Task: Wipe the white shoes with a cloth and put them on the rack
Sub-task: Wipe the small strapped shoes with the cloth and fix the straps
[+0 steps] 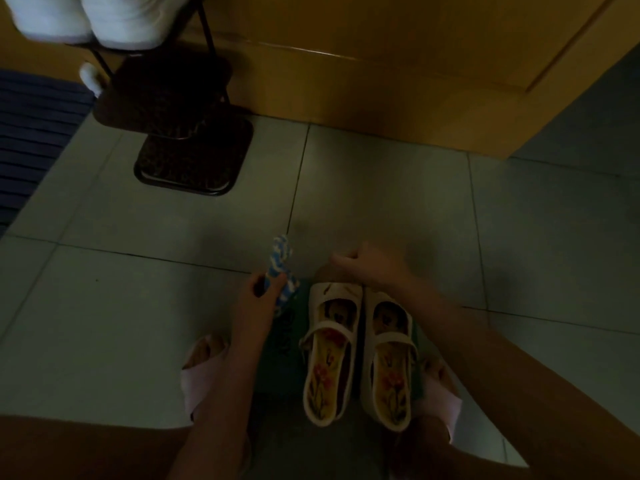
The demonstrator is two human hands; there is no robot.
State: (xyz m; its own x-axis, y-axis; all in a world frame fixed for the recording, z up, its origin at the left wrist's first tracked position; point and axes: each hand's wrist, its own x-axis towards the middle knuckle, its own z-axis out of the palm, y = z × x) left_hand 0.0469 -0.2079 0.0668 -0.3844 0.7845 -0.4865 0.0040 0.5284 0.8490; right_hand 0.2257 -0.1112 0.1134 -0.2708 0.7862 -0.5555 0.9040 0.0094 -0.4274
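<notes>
Watching this feed from afar, I see the pair of white strap shoes with flowered yellow insoles (329,351) standing side by side and touching on the pale tiled floor (381,188), near the person and between their feet in pink slippers (201,379), toes pointing far. That puts both within easy reach of either hand. The left hand (254,299) is just left of the shoes, its fingers (273,284) pinching a bunched blue-and-white cloth (280,268) that stands up out of the grip, so I judge it is held ready to wipe. The right hand (363,265) sits on the toe ends of both shoes with its fingers curled down over them, probably to steady the pair; the light is too dim for me to tell whether they clamp the toes or only rest there. The dark metal tiered rack (194,161) stands well apart at far left, beside the wooden door (381,64), with pale shoes (104,19) on its top tier.
</notes>
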